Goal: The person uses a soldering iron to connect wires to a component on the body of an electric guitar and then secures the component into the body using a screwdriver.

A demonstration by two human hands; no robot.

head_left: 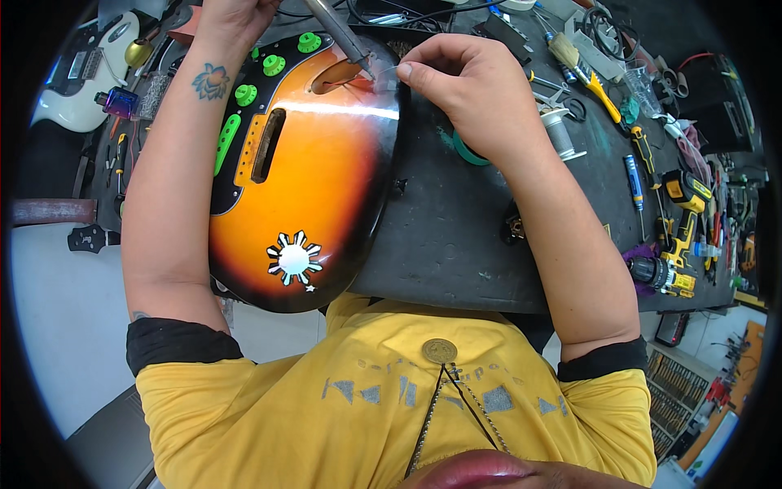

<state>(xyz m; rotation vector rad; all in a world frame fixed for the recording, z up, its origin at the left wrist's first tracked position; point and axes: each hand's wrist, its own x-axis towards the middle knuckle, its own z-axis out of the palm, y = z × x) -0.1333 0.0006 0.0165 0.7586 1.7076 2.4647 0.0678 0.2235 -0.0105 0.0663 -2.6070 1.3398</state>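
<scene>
My left hand [251, 11] is cut off by the upper edge, fingers curled; what they grip is hidden. Nearby, a soldering iron [342, 33] slants down over a cavity [332, 77] in a sunburst guitar body [318, 171], its tip by a small red wire. My right hand [456, 90] pinches thin solder wire at the cavity's right side. The body has green knobs [274, 63], a black pickguard, a long empty slot [270, 145] and a white sun emblem [294, 258]. A solder spool [560, 134] and green tape roll [467, 151] lie beside my right forearm.
The guitar body rests on a dark bench [440, 253]. A white guitar body [77, 98] and small tools lie left. On the right are a brush [586, 77], screwdrivers [634, 183], scissors [574, 106], a yellow-black drill [680, 228] and cables.
</scene>
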